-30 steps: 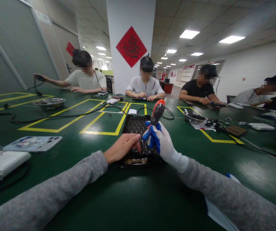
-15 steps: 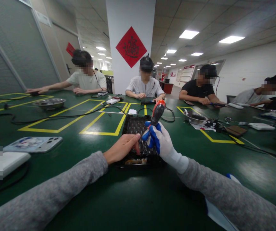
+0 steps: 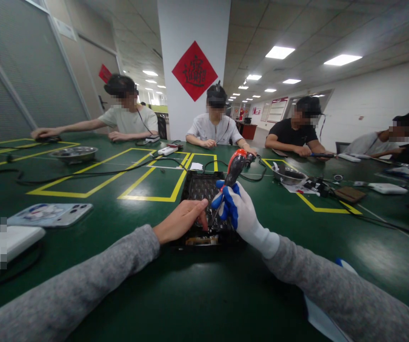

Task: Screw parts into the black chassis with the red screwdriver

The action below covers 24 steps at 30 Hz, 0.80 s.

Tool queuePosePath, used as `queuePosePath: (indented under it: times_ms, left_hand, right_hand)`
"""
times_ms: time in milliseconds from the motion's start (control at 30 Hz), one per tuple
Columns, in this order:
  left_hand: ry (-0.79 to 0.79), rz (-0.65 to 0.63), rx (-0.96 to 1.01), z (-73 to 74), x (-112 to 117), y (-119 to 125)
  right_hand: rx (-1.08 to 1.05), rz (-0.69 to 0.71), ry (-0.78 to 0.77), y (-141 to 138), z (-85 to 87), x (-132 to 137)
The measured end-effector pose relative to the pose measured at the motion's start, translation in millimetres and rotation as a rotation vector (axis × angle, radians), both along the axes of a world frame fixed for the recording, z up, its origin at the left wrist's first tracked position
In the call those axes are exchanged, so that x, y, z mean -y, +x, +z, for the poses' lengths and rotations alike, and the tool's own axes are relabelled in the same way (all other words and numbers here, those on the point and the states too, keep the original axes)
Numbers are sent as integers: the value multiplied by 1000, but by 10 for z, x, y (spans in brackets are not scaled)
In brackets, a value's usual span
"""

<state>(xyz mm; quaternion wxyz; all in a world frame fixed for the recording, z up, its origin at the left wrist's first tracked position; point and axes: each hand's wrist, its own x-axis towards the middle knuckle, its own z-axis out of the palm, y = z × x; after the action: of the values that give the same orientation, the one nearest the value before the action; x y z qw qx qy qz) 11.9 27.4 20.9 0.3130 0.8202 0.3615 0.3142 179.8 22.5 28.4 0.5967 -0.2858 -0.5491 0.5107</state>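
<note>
My right hand (image 3: 238, 211), in a white glove with blue fingertips, is wrapped round a screwdriver (image 3: 233, 170) with a red and black handle. The tool stands nearly upright with its tip down on a black device (image 3: 204, 187) lying open on the green table (image 3: 197, 289). My bare left hand (image 3: 181, 219) rests on the device's near left edge, fingers together and pressed down beside the screwdriver's tip. Both forearms wear grey sleeves.
A phone (image 3: 49, 213) lies face down at the left, next to a white box (image 3: 10, 240) with a black cable. Metal bowls (image 3: 73, 153) (image 3: 288, 174), cables and small parts lie farther off. Several people sit along the far side and right of the table.
My hands and the screwdriver have hardly moved. The person at the far left has lowered an outstretched arm to the table.
</note>
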Motion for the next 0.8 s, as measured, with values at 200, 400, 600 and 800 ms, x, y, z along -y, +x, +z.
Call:
queuePosePath:
  times_ms: [200,400,600,800]
  left_hand:
    - [20,17,-17,3,-24,15]
    - [-4,-96,-25,3,-48,11]
    - [36,-160,-53,15,-52,-5]
    - [39,-127,-67,5,-47,2]
  right_hand:
    - [3,-11,10,1,2,-7]
    - [27,-14,34,-21,9,5]
    - [78,-8,37,-14,5,5]
    - [67,-6,30,-20,8,5]
